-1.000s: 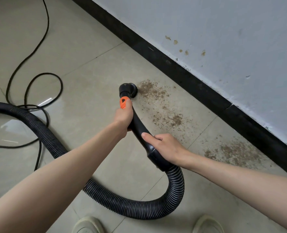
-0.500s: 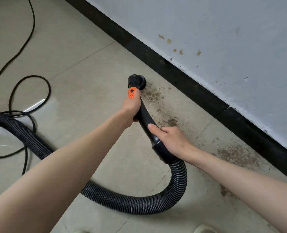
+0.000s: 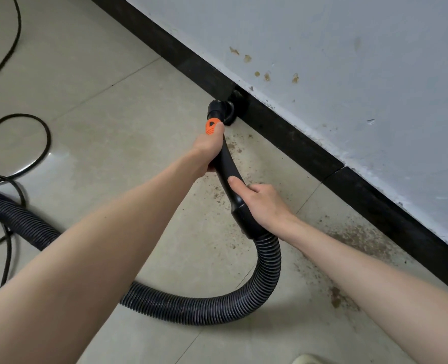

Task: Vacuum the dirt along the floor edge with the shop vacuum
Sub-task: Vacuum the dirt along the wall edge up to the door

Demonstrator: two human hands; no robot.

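The black vacuum wand (image 3: 228, 164) ends in a round nozzle (image 3: 221, 110) that sits on the floor right against the black baseboard (image 3: 291, 134). My left hand (image 3: 208, 149) grips the wand just below its orange collar (image 3: 211, 126). My right hand (image 3: 263, 203) grips the wand's lower end, where the ribbed black hose (image 3: 266, 279) joins. Brown dirt (image 3: 359, 239) lies in patches on the tiles along the baseboard, thinner near the wand and thicker to the right.
The hose loops behind my arms and runs off the left edge. A black power cord (image 3: 37, 153) coils on the beige tiles at left. The grey wall (image 3: 349, 74) has brown specks. A shoe tip (image 3: 312, 359) shows at the bottom.
The nozzle has moved forward through the dirt patch up to the baseboard, and both hands moved with the wand. The dirt where it passed is now thinner.
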